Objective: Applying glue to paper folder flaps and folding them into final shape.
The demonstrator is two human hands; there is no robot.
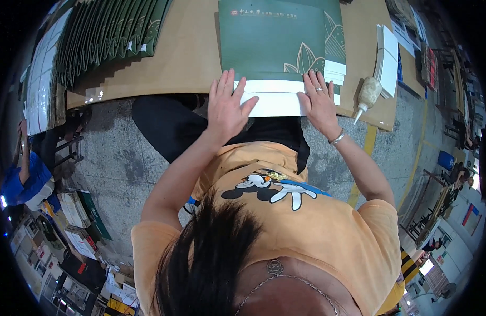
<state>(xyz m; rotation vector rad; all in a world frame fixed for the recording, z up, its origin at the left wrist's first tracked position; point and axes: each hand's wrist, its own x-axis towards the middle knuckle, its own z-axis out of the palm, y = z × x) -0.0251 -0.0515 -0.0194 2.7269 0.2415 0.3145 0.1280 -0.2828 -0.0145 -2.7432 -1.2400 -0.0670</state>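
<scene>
In the head view, the green bag (pixel 272 45) lies on the surface (pixel 193 50), its white flap (pixel 277 104) reaching past the near edge. The left hand (pixel 228 104) and right hand (pixel 320 102) rest flat on the flap's two ends, each grip released, fingers extended. A bottle (pixel 370 91) lies to the right, touching white sheets (pixel 388 60); pleated green bags (pixel 108 34) stand far left.
</scene>
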